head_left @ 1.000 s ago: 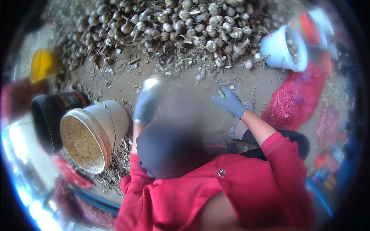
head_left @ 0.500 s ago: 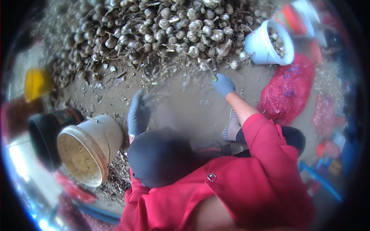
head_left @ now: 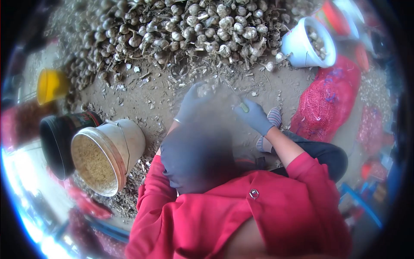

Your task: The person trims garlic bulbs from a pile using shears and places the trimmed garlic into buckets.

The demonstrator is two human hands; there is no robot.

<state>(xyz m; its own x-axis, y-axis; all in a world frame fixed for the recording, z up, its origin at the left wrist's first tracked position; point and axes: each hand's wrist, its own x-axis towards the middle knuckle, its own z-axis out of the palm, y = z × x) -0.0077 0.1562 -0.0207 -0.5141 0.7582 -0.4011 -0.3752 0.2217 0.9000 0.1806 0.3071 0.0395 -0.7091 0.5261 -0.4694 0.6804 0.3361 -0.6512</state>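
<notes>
Nearest is the person's red jacket (head_left: pixel 224 203), with a dark knee (head_left: pixel 194 164) in front of it and a striped sock (head_left: pixel 274 118) towards the right side of the floor (head_left: pixel 293 88). Past the knee, over the middle of the floor, the gloved left hand (head_left: pixel 189 103) has its fingers curled round a pale lump (head_left: pixel 205 90), blurred but looking like a garlic bulb. Just right of it, the gloved right hand (head_left: pixel 255 117) has its fingers clamped on the green handle of a knife (head_left: pixel 244 107), its thin blade pointing away; whether it touches the lump I cannot tell. On the floor's left side a white bucket (head_left: pixel 129 138) stands beside a black bucket (head_left: pixel 55 142); on the right lies a red net sack (head_left: pixel 323 103). Farther off, a light blue bucket (head_left: pixel 297 47) holds bulbs, near the garlic heap (head_left: pixel 207 32) along the floor's far edge.
</notes>
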